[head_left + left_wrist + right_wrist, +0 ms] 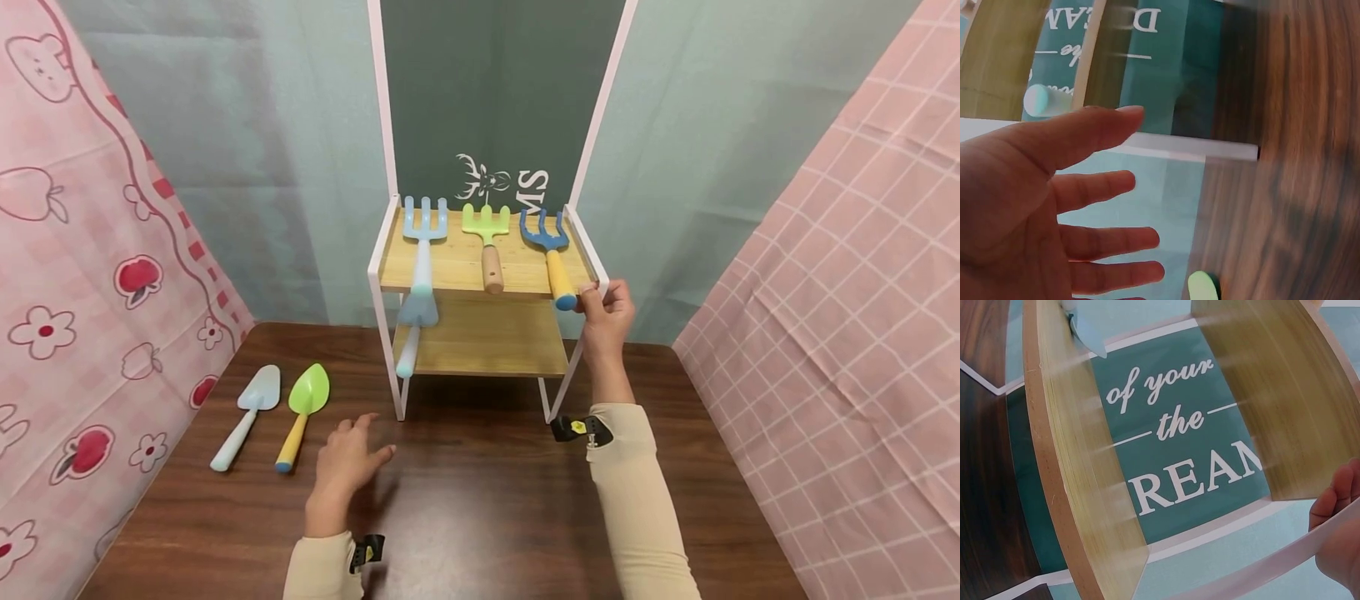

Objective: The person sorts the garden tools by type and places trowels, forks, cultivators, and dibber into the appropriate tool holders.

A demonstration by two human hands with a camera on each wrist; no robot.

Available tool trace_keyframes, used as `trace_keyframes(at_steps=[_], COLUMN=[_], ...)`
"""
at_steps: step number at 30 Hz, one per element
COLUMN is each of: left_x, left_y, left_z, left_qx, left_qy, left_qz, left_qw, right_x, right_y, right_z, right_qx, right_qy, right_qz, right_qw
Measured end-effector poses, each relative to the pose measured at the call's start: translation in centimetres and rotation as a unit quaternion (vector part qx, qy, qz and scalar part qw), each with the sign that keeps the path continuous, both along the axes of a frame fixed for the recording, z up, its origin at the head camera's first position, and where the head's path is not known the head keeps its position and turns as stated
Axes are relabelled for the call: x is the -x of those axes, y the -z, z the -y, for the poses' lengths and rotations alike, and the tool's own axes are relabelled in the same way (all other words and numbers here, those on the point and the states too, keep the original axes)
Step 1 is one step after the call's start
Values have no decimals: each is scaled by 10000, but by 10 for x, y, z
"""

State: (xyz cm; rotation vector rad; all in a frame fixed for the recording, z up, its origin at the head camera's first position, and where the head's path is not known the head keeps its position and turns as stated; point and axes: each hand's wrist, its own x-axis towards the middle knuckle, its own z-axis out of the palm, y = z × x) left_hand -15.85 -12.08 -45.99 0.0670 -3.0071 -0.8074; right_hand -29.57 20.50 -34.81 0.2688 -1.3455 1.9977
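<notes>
My right hand (pixel 606 321) grips the white metal frame of a two-tier shelf (pixel 487 283) at its front right corner. In the right wrist view, fingers (pixel 1342 487) curl behind the white post. Beside that hand, a blue hand fork with a yellow handle (pixel 558 279) lies on the top board. Left of it are a green fork with a wooden handle (pixel 491 267) and a light blue fork (pixel 423 250). A light blue trowel (pixel 408 350) lies on the lower board's left. My left hand (pixel 347 458) hovers over the table with fingers spread, holding nothing.
On the brown table (pixel 487 517), left of my left hand, lie a green trowel with a yellow handle (pixel 303 412) and a pale blue trowel (pixel 247 412). A dark green panel with white print (pixel 502 92) stands behind the shelf. Pink patterned cloths (pixel 840 275) hang at both sides.
</notes>
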Motion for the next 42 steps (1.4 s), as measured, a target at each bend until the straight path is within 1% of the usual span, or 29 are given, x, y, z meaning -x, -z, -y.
trace_keyframes(at_steps=[2, 4, 11, 16, 22, 30, 37, 42], left_x=[-1, -1, -1, -2, -2, -4, -7, -9], left_y=[0, 0, 3, 6, 10, 17, 25, 29], left_z=[3, 6, 18, 30, 41, 54, 67, 77], left_qx=[129, 203, 317, 363, 417, 329, 387, 317], left_qy=[-4, -30, -101, -160, -315, -520, -768, -943], left_qz=[67, 10, -475, -716, -931, -804, -824, -775], left_qw=[9999, 9998, 9983, 9966, 9943, 9949, 9929, 9920], right_x=[0, 1, 1, 1, 0, 1, -1, 0], right_y=[0, 1, 1, 1, 1, 2, 1, 0], right_z=[0, 0, 0, 0, 0, -1, 0, 0], right_qx=[19, 19, -78, -89, -87, -73, -53, -89], right_qy=[6, 18, 28, 21, 6, -16, -30, -24], right_qz=[-2, -5, -9, 18, 26, 29, 45, 99], right_qw=[10000, 10000, 10000, 10000, 10000, 10000, 10000, 9999])
